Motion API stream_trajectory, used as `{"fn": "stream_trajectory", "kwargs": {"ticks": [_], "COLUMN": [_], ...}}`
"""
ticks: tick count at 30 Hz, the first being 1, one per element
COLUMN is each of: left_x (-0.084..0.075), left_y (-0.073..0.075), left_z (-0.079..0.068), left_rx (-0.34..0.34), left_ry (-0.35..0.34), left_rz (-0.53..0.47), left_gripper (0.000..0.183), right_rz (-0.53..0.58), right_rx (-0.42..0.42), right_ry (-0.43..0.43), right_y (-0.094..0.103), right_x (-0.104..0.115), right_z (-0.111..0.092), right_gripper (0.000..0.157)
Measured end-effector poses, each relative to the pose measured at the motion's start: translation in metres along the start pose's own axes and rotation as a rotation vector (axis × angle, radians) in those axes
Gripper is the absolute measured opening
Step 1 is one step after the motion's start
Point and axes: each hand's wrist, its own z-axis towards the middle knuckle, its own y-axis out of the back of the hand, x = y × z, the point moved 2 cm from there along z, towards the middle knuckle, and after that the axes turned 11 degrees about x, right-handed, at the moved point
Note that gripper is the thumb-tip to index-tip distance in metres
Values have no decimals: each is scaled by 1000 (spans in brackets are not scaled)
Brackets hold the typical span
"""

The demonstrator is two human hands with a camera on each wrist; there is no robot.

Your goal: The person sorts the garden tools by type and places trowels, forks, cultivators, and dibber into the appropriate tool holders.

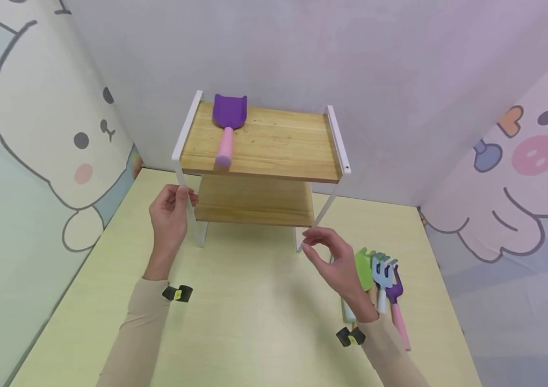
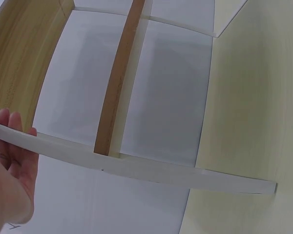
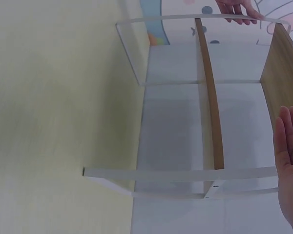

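Note:
A two-tier rack with wooden boards and a white frame (image 1: 337,141) stands on the table. My left hand (image 1: 170,209) holds its left front post between thumb and fingers; in the left wrist view the fingers of this hand (image 2: 19,151) reach behind the white post (image 2: 151,171). Close by the right front leg is my right hand (image 1: 334,260), thumb and forefinger apart. The right wrist view shows that hand (image 3: 290,161) with nearly straight fingers beside the frame, and no grip is visible. On the upper board (image 1: 283,142) lies a purple toy shovel (image 1: 229,112) with a pink handle.
Right of the rack, several toy garden tools lie together, partly behind the right forearm: a green tool (image 1: 363,269), a light-blue fork (image 1: 382,274) and a purple fork (image 1: 395,290) with a pink handle. Cartoon-printed and plain walls surround the pale table (image 1: 245,322).

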Motion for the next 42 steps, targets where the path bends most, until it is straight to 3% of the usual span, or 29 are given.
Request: {"fn": "stream_trajectory", "kwargs": {"ticks": [14, 21, 28, 42], "left_x": [0, -2, -3, -4], "left_y": [0, 0, 0, 0], "left_z": [1, 0, -1, -1], "left_rx": [-3, -5, -2, 2], "left_ry": [-4, -14, -23, -12], "left_rz": [-25, -10, -22, -43], "left_gripper": [32, 33, 32, 29], "right_rz": [-41, -44, -103, -168], "right_rx": [-38, -43, -56, -94], "right_ry": [-53, -154, -246, -286], "right_y": [5, 4, -1, -5], "right_x": [-21, -27, -1, -16], "right_z": [-35, -51, -52, -80], "right_gripper": [39, 37, 32, 31]}}
